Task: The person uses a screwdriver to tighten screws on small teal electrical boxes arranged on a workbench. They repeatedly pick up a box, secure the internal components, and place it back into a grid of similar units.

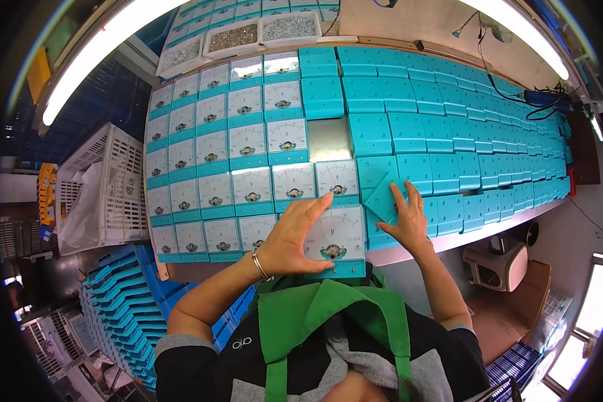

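My left hand (285, 234) grips a panel meter (345, 231) by its left side, fingers at the top edge and thumb at the bottom. The meter has a white dial face, a clear front and a teal base, and it lies face up near the front edge of the table. My right hand (410, 221) has its thumb and fingers round a teal meter case (382, 203), which sits tilted askew over the neighbouring cases. Rows of face-up meters (211, 147) fill the left. Teal cases (409, 130) stand in close rows to the right.
A bare metal patch of table (329, 139) shows among the rows. White trays of small metal parts (233, 40) stand at the back. A white plastic crate (104, 194) and a stack of teal parts (124, 311) are on the left. Cables (492, 77) hang at the back right.
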A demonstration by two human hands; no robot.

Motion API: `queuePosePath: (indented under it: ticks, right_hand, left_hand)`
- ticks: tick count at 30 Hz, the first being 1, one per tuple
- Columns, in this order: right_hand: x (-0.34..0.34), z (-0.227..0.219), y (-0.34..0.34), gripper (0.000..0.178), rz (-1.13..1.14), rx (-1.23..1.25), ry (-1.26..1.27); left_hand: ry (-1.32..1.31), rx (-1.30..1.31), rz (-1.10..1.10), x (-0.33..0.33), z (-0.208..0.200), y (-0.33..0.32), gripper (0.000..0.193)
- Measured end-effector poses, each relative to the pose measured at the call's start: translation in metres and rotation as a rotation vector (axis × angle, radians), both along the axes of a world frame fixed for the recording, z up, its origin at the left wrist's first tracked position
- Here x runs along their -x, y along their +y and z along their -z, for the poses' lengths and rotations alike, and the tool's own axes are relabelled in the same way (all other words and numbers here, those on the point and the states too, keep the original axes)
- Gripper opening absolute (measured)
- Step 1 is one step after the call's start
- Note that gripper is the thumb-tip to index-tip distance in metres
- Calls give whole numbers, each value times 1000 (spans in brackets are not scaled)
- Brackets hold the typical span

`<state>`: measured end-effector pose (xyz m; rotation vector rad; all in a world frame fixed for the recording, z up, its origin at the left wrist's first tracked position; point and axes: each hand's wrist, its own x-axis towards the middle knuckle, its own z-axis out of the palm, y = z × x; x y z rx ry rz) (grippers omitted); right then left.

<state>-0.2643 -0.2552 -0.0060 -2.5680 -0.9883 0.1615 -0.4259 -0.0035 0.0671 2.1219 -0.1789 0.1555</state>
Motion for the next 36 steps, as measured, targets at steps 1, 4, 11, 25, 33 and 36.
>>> queuePosePath:
  ticks: [1, 4, 11, 25, 33, 36]
  right_hand:
    - [7, -6, 7, 87, -9, -72, -66]
    - [43, -34, 20, 65, 35, -271, 463]
    - [92, -50, 21, 20, -204, -511, 1362]
    - [101, -49, 23, 15, -159, -624, 1435]
    - [103, -45, 20, 16, -154, -607, 1412]
    - [104, -41, 20, 16, -140, -625, 1405]
  left_hand:
    - [6, -10, -6, 7, -2, -3, 109]
    - [-48, -35, -35, 21, -16, -13, 106]
    - [-87, -20, -38, 30, -23, -18, 103]
    - [-52, 16, -34, 34, -19, -16, 103]
    - [-41, 12, -26, 33, -19, -16, 104]
    - [-34, 12, -26, 33, -19, -16, 104]
